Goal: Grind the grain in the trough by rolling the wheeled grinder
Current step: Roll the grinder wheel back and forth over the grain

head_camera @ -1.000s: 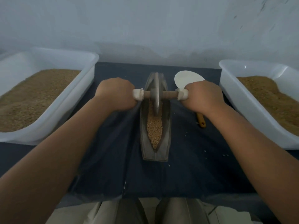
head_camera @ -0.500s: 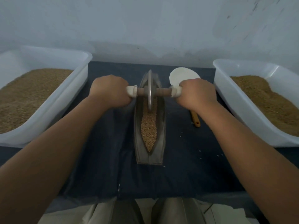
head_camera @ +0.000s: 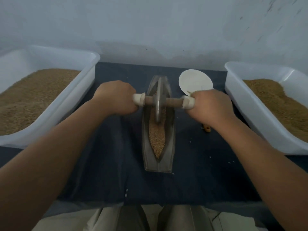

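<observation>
Now, your left hand (head_camera: 115,99) curls round left end of axle, your right hand (head_camera: 211,107) curls round right end. Between them wheeled grinder (head_camera: 159,100) stands upright at frame centre, wheel seated in upper half of trough (head_camera: 170,147). Below wheel, grain (head_camera: 156,140) lies heaped in lower half of groove. Likely risks: push harder with one fist and wheel tilts, rim climbs trough wall, kernels spill onto dark cloth (head_camera: 108,155). Roll too fast toward lower tip and grain sprays out. Your right knuckles sit just beside white scoop (head_camera: 195,82); careless stroke could knock it.
</observation>
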Available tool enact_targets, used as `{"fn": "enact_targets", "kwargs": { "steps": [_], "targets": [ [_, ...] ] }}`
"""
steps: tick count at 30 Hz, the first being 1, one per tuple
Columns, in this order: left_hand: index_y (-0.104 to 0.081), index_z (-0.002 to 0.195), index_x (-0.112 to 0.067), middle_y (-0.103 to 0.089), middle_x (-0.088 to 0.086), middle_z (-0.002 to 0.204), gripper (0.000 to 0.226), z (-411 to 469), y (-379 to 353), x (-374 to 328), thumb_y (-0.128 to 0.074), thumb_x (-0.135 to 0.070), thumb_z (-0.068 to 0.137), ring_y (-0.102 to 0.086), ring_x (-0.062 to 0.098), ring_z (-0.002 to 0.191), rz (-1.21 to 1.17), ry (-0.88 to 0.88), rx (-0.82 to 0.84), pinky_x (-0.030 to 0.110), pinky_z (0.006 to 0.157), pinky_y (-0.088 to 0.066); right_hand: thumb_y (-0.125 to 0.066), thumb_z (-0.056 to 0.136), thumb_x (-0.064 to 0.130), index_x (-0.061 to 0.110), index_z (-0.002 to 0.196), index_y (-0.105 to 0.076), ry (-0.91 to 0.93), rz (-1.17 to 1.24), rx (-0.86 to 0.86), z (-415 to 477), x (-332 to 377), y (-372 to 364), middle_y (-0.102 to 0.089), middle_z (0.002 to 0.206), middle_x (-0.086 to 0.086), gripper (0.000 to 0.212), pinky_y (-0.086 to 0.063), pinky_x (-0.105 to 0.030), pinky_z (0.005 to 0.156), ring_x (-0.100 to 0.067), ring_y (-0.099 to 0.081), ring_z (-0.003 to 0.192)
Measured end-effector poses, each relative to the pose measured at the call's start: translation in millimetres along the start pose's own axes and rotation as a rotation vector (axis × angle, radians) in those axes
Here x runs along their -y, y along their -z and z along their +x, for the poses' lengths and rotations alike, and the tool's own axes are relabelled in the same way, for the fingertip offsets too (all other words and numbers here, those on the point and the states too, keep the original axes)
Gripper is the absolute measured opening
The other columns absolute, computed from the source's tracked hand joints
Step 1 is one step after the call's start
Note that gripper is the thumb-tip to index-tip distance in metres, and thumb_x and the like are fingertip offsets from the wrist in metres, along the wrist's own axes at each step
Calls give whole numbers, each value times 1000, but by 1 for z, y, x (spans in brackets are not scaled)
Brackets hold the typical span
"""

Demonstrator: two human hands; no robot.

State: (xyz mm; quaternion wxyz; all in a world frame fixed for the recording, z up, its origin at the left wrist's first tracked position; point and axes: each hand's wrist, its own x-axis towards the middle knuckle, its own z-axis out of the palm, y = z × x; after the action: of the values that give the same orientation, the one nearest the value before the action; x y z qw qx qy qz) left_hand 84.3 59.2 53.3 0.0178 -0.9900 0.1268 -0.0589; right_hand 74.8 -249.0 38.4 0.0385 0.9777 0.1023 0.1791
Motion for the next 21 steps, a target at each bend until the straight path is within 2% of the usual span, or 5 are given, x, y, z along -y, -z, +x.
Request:
{"fn": "enact_targets", "kwargs": {
  "steps": [5, 8, 11, 17, 21],
  "targets": [
    [-63, 76, -25, -65, -5, 80, 34, 20, 7, -5, -54, -57, 76, -65, 25, 78, -10, 39, 10, 35, 66, -47, -45, 92, 59, 25, 72, -60, -64, 7, 132, 36, 1, 1, -62, 74, 4, 41, -40, -31, 58, -20, -55, 66],
    [-60, 71, -28, -61, -9, 70, 31, -16, 5, -2, -54, -58, 75, -61, 18, 67, -16, -31, 39, 32, 59, -44, -48, 78, 55, 28, 71, -59, 56, 77, 272, 5, -4, 18, -61, 71, 8, 29, -38, -30, 55, -12, -54, 66],
    [-54, 66, -31, -53, -11, 59, 35, -62, -8, 0, -51, -63, 77, -50, 9, 53, 36, -80, -86, 25, 49, -33, -39, 62, 67, 31, 68, -58, 162, 169, 383, -28, -8, 38, -60, 63, 10, 41, -39, -29, 52, -4, -55, 61],
    [-59, 68, -29, -59, -10, 69, 34, -20, -17, 1, -52, -62, 76, -55, 17, 62, -38, 42, -43, 29, 54, -37, -47, 82, 59, 29, 68, -59, 68, 1, 91, 5, 3, 21, -57, 64, 7, 35, -36, -27, 51, -14, -50, 57],
    [-61, 73, -26, -63, -5, 77, 29, 18, -10, -1, -58, -55, 79, -60, 23, 70, -61, 96, -79, 34, 64, -45, -57, 90, 46, 24, 66, -59, -28, -65, 71, 41, 6, 11, -57, 64, 3, 33, -32, -27, 52, -18, -49, 58]
  ]
}}
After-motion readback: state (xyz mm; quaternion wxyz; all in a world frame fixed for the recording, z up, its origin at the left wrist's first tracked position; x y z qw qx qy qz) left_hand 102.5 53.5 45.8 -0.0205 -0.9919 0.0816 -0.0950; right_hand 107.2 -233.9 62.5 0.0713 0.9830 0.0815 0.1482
